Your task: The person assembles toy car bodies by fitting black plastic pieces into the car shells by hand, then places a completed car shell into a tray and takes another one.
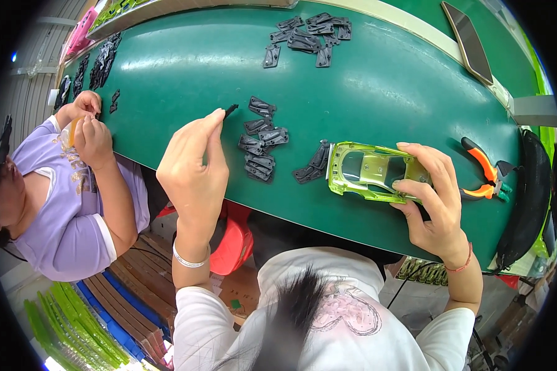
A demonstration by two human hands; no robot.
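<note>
The left hand [195, 164] was raised above the near edge of the green tabletop [185, 68], its grip pinched together on a small black plastic piece [231, 110] that stuck out from the fingertips toward the far side. Just beyond and to the right of that grip lay a loose cluster of flat black parts [261, 142], resting on the tabletop and apart from the hand. The right hand [430, 191] had its grip clamped on a shiny lime-green toy car body [370, 172], thumb on the near side and fingers over the far side, the shell's open end pointing left toward a few more black pieces [312, 166] that touched it. Right of that grip lay orange-handled pliers [484, 176]. Far beyond both grips sat another heap of black parts [309, 34] and a flat phone [468, 40]. At the left, another person's hands [86, 123] worked close together.
</note>
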